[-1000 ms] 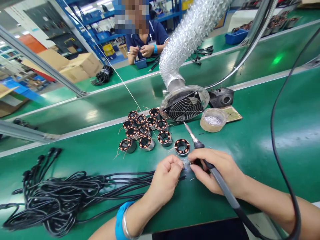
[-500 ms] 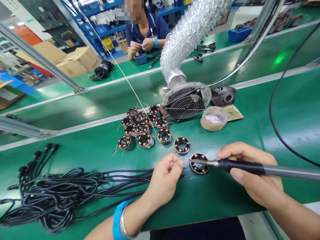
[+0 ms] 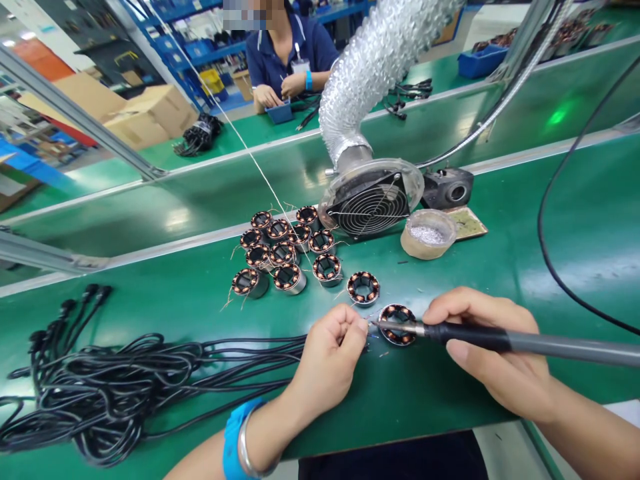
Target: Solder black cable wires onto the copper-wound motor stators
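Observation:
My right hand (image 3: 493, 363) is wrapped round the black and grey grip of a soldering iron (image 3: 545, 347). The iron's tip points left and meets the thin wire ends at my left fingertips. My left hand (image 3: 330, 353) is closed in a pinch on a thin wire, mostly hidden by the fingers. Under the iron lies a copper-wound motor stator (image 3: 400, 312), with a second stator (image 3: 363, 289) just behind it. Black cables (image 3: 240, 357) run from the left towards my left hand, their ends hidden behind it.
Several more stators (image 3: 287, 279) stand grouped further back. A fume extractor fan (image 3: 370, 207) with a foil duct (image 3: 370, 73), a round tub of silvery bits (image 3: 427, 247) and an iron holder (image 3: 453, 188) line the back. Opposite sits a person (image 3: 290, 60). A black cord (image 3: 550, 253) hangs right.
The soldering iron has moved left, bringing its tip to the wire ends at my left hand. My left hand keeps its pinch. The person opposite has lowered a hand to a small blue box.

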Tool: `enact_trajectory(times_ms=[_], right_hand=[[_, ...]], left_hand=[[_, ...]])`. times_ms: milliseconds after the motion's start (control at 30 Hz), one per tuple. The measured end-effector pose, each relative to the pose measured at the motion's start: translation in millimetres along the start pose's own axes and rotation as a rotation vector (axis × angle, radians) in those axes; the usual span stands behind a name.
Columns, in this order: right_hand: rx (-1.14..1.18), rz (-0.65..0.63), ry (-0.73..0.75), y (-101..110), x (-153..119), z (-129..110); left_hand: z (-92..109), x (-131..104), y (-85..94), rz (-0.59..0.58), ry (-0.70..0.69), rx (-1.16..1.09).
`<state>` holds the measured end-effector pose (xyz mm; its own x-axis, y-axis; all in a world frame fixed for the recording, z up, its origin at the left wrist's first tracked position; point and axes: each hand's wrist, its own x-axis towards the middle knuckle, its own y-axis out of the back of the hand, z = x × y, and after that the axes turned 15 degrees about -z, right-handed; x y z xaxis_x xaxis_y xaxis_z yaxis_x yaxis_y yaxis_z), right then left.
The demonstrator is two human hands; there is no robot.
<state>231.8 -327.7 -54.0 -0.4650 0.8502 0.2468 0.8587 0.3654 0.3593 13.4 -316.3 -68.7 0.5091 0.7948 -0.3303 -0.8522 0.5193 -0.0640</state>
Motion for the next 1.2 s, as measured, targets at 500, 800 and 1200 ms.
enact_trajectory(times_ms=[500,800,1200], right_hand=[[-0.206,0.068,0.225,-9,4,-16],[-0.219,0.109,0.243,-12,4,-5],[-0.194,0.120,0.243,-8,4,-9]], left_hand=[[0,-1,-0.8,0.005,0.000,0.021],[2,-1,-0.6,0.015,-0.010,0.036],[-1,-2,0.2,0.008,0.012,0.033]])
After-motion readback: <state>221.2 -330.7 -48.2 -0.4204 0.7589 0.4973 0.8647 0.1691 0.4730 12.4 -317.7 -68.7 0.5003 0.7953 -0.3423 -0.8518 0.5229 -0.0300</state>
